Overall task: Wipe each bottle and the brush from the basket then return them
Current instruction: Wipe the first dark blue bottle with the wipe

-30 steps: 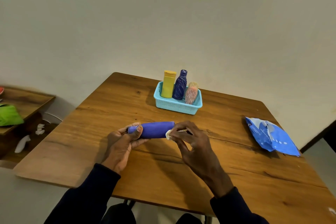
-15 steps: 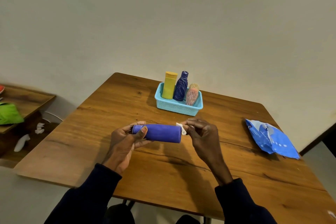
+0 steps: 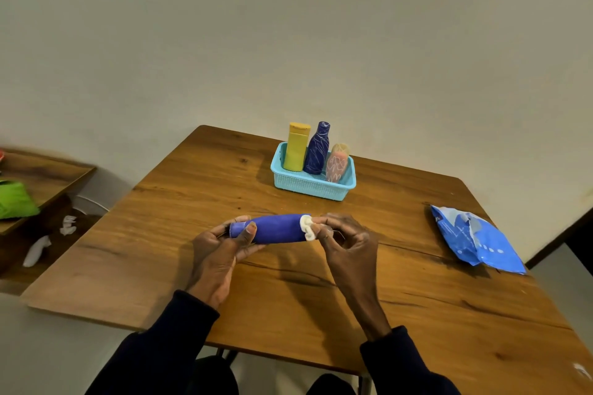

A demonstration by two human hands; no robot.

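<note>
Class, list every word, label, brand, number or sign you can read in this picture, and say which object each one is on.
No text can be read.
Blue packet: white marks, too small and blurred to read.
Dark blue bottle and pink item in the basket: white scribbled lines, not letters.
Yellow bottle and the held plain blue bottle: no print shows.

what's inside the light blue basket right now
Standing in the basket: a yellow bottle, a dark blue patterned bottle and a pink patterned item. The basket wall covers their bases and the floor, so anything lying low inside cannot be seen.
</note>
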